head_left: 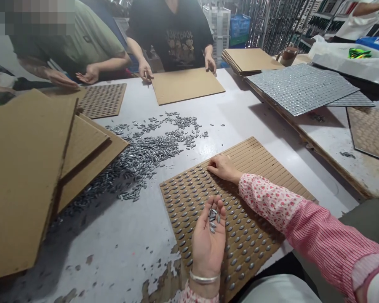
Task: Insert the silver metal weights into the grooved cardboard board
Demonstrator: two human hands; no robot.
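My left hand (210, 240) is palm up and cupped around several small grey spindle-shaped metal pieces (212, 219). Beneath it lies a brown grooved board (236, 147), its left and near part set with rows of the same pieces. On that board, at the far end of a row, my right hand (222, 167) has its fingers pinched together; whatever is between the fingertips is hidden. The far right strips of the board carry no pieces. Beyond its left edge, a big loose heap of grey pieces (145, 153) spreads over the white table (139, 231).
Brown boards (25, 176) are stacked at the left. Across the table one person holds a flat board (189, 86); another has both hands near a perforated board (102, 100). At right, silvery filled sheets (303, 86) overhang a side table (331, 139), with more boards (251, 59) behind.
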